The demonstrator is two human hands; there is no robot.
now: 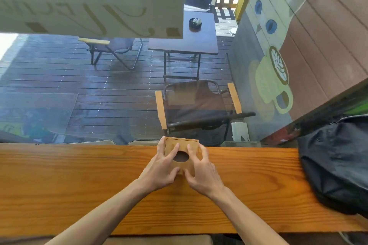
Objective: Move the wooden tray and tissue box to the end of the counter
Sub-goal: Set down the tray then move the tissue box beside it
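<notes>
A square wooden tissue box [182, 146] with an oval hole in its lid stands at the far edge of the wooden counter [79, 181], against the window. My left hand [162, 167] grips its left side, fingers spread over the lid and thumb at the near edge. My right hand [201, 171] holds the right side the same way. Both thumbs meet at the near face of the box. I see no tissue in the hole. No separate wooden tray shows in view.
A dark backpack [336, 163] lies on the right end of the counter. Through the window glass are a wet deck, folding chairs [199, 105] and a small table [191, 38]. The counter runs on bare to the left.
</notes>
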